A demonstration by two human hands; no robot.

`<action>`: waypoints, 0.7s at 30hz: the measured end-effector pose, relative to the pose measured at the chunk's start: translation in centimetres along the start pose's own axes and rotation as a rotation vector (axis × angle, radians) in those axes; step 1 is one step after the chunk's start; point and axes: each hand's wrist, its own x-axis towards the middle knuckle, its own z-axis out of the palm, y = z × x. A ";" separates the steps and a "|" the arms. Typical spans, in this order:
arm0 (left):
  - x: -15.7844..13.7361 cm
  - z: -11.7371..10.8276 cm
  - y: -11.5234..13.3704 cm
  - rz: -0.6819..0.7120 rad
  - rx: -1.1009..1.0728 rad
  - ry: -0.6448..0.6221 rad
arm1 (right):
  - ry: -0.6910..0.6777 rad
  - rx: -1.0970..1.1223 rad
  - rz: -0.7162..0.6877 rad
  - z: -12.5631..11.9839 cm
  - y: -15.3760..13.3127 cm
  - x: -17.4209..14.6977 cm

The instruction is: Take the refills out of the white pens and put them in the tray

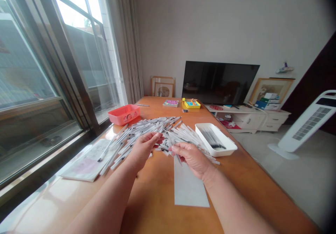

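My left hand is closed in a pinch above the near side of a heap of white pen barrels. Whatever its fingertips hold is too small to make out. Close beside it, my right hand has thumb and fingers closed on a pale, translucent pen barrel, partly covered by the fingers. Below the right hand, a white sheet of paper lies on the table. Right of the heap stands a white tray with many thin, dark-tipped pen refills in it.
A red plastic basket stands behind the heap at left. A booklet lies by the window side, with pens over its edge. Farther back on the wooden table are a pink book and a yellow box.
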 end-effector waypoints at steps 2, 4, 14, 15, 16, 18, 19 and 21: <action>0.4 -0.6 -0.7 0.033 0.215 0.057 | 0.100 0.016 -0.024 -0.5 -0.1 0.3; 0.7 -1.1 -1.4 0.071 0.440 0.074 | 0.178 0.068 -0.019 -1.0 -0.1 0.6; 0.8 -1.0 -2.6 0.197 1.257 -0.043 | 0.258 0.197 -0.007 -1.5 0.5 1.1; 0.8 -0.9 -2.6 0.198 1.267 -0.048 | 0.263 0.196 -0.007 -1.5 0.5 1.1; 0.8 -0.9 -2.7 0.200 1.276 -0.053 | 0.268 0.196 -0.008 -1.6 0.5 1.1; 0.8 -0.9 -2.7 0.210 1.291 -0.059 | 0.273 0.198 -0.008 -1.6 0.5 1.1; 0.8 -0.8 -2.8 0.215 1.298 -0.063 | 0.273 0.199 -0.005 -1.6 0.5 1.1; 0.7 -0.8 -2.8 0.222 1.307 -0.070 | 0.272 0.199 0.000 -1.6 0.5 1.1</action>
